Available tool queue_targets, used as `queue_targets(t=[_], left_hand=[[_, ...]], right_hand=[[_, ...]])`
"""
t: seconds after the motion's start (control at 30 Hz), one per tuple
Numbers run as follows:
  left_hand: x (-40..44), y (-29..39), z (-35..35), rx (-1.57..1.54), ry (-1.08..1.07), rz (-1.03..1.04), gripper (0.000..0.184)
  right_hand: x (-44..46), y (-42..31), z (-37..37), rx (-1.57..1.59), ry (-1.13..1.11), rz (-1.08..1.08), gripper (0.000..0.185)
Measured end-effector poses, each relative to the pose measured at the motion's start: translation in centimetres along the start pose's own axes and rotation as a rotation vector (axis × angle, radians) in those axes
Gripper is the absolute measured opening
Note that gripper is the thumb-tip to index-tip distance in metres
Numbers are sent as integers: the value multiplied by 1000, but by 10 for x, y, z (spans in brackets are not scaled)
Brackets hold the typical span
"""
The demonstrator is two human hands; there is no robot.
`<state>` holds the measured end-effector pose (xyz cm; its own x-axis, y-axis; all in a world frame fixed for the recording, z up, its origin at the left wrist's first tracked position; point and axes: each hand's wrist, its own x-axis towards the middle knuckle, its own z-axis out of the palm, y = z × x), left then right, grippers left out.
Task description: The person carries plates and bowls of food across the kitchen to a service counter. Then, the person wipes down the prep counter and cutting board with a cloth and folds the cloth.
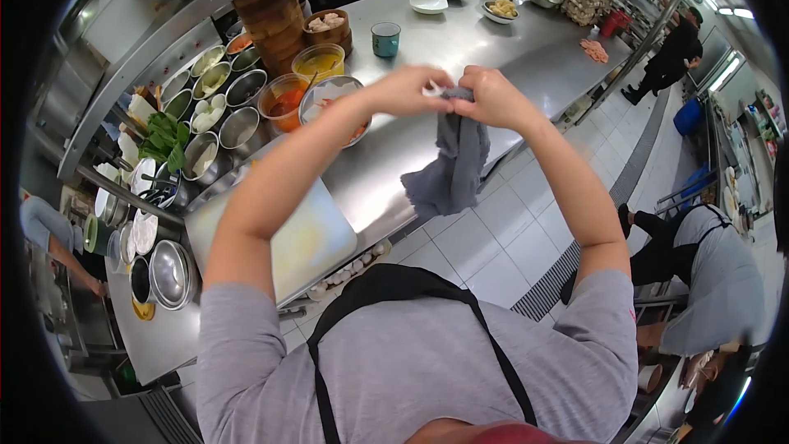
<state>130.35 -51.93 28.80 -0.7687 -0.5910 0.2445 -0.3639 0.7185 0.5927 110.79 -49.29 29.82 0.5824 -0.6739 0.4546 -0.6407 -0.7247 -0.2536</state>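
Observation:
A grey cloth [460,156] hangs from my two raised hands, over the front edge of the steel counter [370,181]. My right hand [489,99] is closed on the cloth's bunched top. Beside it, my left hand [411,90] has its fingers bent together, with a small white piece [432,90] at the fingertips; what that piece is I cannot make out. A teal cup [385,39] stands on the counter behind my left hand. Bowls of orange food [283,101] and yellow liquid [319,62] are near my left forearm.
A cutting board [308,238] lies at the left, below metal tubs of ingredients [212,80] and bamboo steamers [269,25]. Stacked metal bowls [171,274] stand at the lower left. One person [711,263] bends at the right, another [674,49] stands farther back, and a third [53,230] is at the far left.

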Motion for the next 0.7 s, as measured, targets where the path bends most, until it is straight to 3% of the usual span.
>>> queue_targets(t=[0.07, 0.2, 0.27, 0.33, 0.4, 0.53, 0.6, 0.63, 0.7], left_hand=[[0, -20, 23, -242, 26, -59, 28], [-6, -23, 31, -249, 93, -119, 19], [-4, -16, 15, -577, 227, -163, 17], [-5, -4, -14, -356, 219, -123, 20], [-7, 20, -40, -29, 58, -121, 24], [-18, 30, -54, 16, -165, -153, 24], [-22, 11, -55, 101, -300, -75, 19], [-26, 4, -52, 96, -377, -190, 19], [-35, -13, -38, 325, -149, 197, 16]], right_hand=[[2, -6, -3, -17, -75, 46, 24], [8, -3, -20, 127, -83, 155, 24], [8, 0, -27, 54, -72, 168, 21], [7, 10, -29, -78, -149, 158, 17], [8, 17, -29, -68, -133, 132, 16], [12, 8, -46, 30, 17, 73, 17], [12, 0, -56, 61, 28, 57, 15], [11, -3, -60, 138, 39, 71, 13], [8, -11, -68, 209, 57, 83, 11]])
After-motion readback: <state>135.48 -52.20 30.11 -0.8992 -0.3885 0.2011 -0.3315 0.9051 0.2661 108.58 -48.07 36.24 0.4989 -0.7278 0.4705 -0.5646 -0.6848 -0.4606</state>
